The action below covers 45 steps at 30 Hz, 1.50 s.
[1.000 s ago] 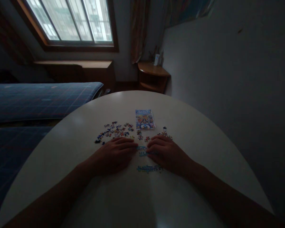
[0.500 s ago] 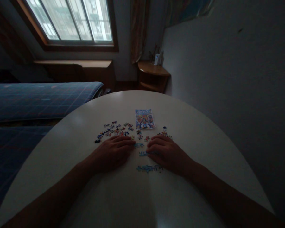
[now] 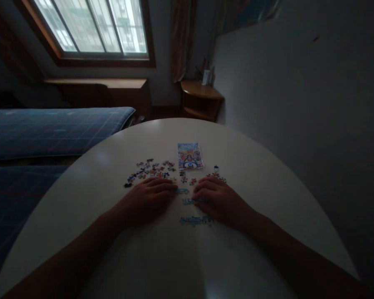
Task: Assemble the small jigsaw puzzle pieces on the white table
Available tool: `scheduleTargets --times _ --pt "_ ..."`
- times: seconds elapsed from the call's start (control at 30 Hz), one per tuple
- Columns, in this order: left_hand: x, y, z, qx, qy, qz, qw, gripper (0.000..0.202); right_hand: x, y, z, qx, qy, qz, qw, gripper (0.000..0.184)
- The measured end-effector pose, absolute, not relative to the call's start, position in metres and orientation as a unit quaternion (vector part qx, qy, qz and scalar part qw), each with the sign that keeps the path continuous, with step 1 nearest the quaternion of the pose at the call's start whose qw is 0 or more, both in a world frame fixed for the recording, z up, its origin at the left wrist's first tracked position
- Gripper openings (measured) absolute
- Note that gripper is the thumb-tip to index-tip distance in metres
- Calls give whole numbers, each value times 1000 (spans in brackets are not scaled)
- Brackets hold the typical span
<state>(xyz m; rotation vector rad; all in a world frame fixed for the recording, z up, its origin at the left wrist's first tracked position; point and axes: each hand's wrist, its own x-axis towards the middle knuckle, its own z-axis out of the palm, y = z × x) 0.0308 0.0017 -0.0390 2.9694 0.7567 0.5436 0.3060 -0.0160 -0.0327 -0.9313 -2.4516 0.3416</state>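
From where I stand, the short top strip of joined puzzle pieces [image 3: 183, 191] lies flat on the round white table [image 3: 249, 257], in the gap between the person's hands. Its long axis runs left to right across the person's front, the left end at the fingertips of the left hand [image 3: 154, 197] and the right end towards the right hand [image 3: 213, 197].

The left hand is palm down, fingers together and bent; I can't tell whether it pinches the strip. The right hand is palm down too, fingers curled over part of the middle strip [image 3: 188, 201], its grip hidden from me. That strip and the longer bottom strip [image 3: 191, 220], nearer the person, run sideways as well, roughly parallel to the first.

Beyond the hands, the picture sheet [image 3: 190, 157] has its long axis pointing away from the person, lettering at the far end and a blue face at the near one. Loose pieces [image 3: 149, 171] scatter to its left, turned every way, and a smaller pile [image 3: 216, 176] sits just past the right hand.
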Motion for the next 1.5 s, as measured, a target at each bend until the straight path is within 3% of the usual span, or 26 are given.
scheduleTargets --times 0.27,0.43,0.6,0.8,0.93,1.13,1.3,1.5 --pt "29 3 -41 952 247 182 15 24 314 -13 -32 -346 -893 119 260 10" --pt "25 5 -43 947 259 190 14 28 346 -2 -13 -439 -852 90 271 14" --pt "23 6 -45 947 248 202 16 32 382 0 8 -524 -814 153 199 15" --pt "25 6 -47 951 246 184 21 33 395 -5 12 -529 -800 269 89 18" --pt "20 8 -41 942 265 206 11 27 393 -7 12 -533 -794 287 60 22" --pt "-8 12 -12 862 470 190 -28 24 396 -4 7 -537 -789 292 55 19" --pt "-23 9 3 797 594 104 24 21 394 -2 5 -542 -791 279 48 20" --pt "-21 7 0 833 536 67 118 17 392 -3 6 -550 -790 270 43 18"
